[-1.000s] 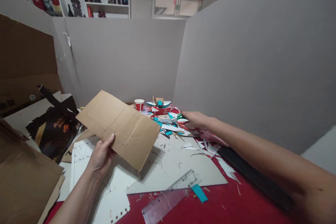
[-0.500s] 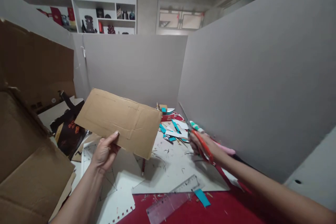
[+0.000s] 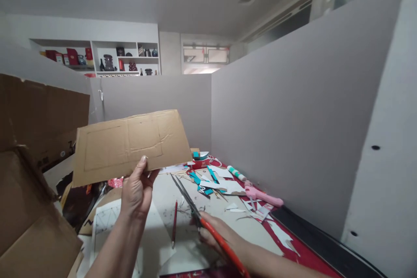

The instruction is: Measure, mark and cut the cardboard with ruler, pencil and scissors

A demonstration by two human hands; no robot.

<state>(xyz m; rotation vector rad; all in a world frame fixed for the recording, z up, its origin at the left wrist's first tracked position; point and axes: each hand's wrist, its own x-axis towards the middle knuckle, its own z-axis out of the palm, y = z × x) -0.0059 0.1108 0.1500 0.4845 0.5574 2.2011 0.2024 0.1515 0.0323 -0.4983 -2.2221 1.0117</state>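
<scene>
A flat piece of brown cardboard (image 3: 110,147) with rectangular outlines marked on it is pinched at its lower edge by my left hand (image 3: 138,191), thumb on the near face. My right hand (image 3: 218,234) grips a pair of scissors (image 3: 211,232) with orange-red handles. Its blades point up and to the left, just below the cardboard's right part and apart from it; they look slightly parted. Under the scissors, a dark red pencil (image 3: 175,223) lies on a white board (image 3: 257,234).
Paper scraps (image 3: 224,184) in white and teal litter the far side of the table. A pink glue gun (image 3: 263,194) rests by the grey partition (image 3: 283,108) on the right. Large cardboard box panels (image 3: 32,217) stand at the left. Red cloth (image 3: 302,254) shows at the right.
The cardboard has turned counterclockwise and shifted left. My right hand has brought the scissors left and lower, closer to the cardboard. The view has tilted upward.
</scene>
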